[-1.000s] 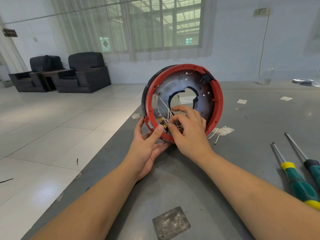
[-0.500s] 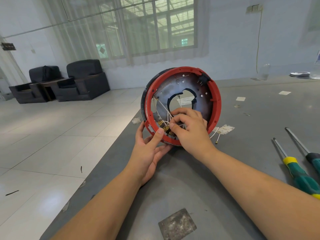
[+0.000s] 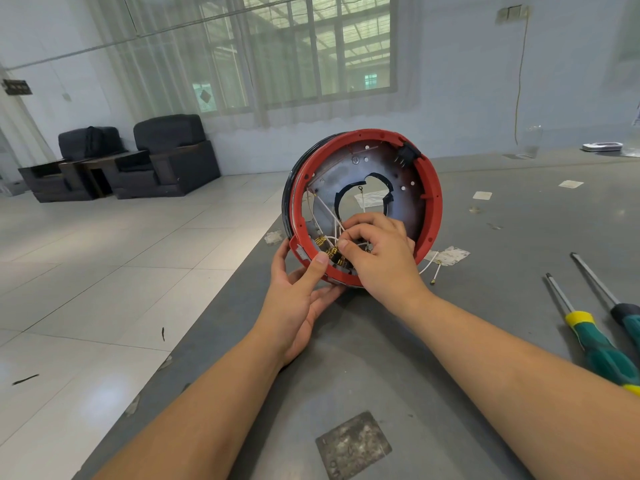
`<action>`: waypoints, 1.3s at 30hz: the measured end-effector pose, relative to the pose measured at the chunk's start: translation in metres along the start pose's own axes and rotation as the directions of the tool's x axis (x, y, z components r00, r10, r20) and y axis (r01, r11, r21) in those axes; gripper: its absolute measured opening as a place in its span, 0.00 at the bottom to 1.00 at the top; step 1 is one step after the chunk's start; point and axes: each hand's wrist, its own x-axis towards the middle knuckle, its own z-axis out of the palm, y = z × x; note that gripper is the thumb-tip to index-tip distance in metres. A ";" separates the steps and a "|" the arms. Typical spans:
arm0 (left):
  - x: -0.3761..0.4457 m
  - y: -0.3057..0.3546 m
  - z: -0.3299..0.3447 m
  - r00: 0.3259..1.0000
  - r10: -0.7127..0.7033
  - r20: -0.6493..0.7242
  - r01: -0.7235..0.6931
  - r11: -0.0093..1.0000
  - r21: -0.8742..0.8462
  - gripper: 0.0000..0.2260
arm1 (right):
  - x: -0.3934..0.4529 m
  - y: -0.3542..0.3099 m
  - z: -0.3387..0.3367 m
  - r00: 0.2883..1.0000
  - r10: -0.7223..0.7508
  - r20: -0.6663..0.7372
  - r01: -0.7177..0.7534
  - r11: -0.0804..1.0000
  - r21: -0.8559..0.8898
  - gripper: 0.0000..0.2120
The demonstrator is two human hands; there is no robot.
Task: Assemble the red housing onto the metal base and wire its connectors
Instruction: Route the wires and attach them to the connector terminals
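One red housing [image 3: 434, 206] stands on edge on the desk [image 3: 450, 341], two screwdrivers [image 3: 595, 341] right. Left hand [image 3: 298, 299] grips its lower rim; right hand [image 3: 381, 258] fingers [image 3: 349, 233] curl, pinching white wires [image 3: 327, 211] by brass connectors [image 3: 320, 241].

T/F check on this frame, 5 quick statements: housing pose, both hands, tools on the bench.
1. The red housing stands on edge on the grey table. True.
2. The left hand lies flat on the table, away from the housing. False: it holds the housing's lower rim, thumb on the red edge.
3. The right hand reaches inside the ring, fingers pinched at the white wires near the brass connectors. True.
4. A screwdriver is in the right hand. False: both screwdrivers lie on the table to the right.
5. The metal base has a central opening. True.
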 end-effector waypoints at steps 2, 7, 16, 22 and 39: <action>0.000 0.000 0.000 1.000 0.001 -0.001 -0.001 1.000 0.000 0.33 | 0.000 0.000 0.000 1.000 0.001 0.004 -0.001 1.000 -0.002 0.05; 0.001 0.000 -0.001 1.000 -0.010 -0.012 0.010 1.000 0.010 0.35 | 0.000 -0.001 0.000 1.000 0.005 0.015 -0.005 1.000 -0.001 0.06; 0.003 -0.001 -0.002 1.000 -0.020 -0.021 0.020 1.000 0.011 0.35 | 0.002 -0.002 -0.002 0.999 0.031 0.023 -0.032 0.999 0.034 0.10; 0.002 -0.002 -0.002 1.000 -0.011 -0.010 0.011 1.000 0.007 0.36 | 0.001 -0.003 -0.004 0.999 0.027 0.039 -0.028 0.999 0.037 0.08; 0.006 -0.003 -0.010 0.997 -0.027 0.075 0.035 0.994 -0.104 0.33 | 0.006 -0.011 -0.016 0.990 0.024 0.140 -0.029 0.999 0.033 0.07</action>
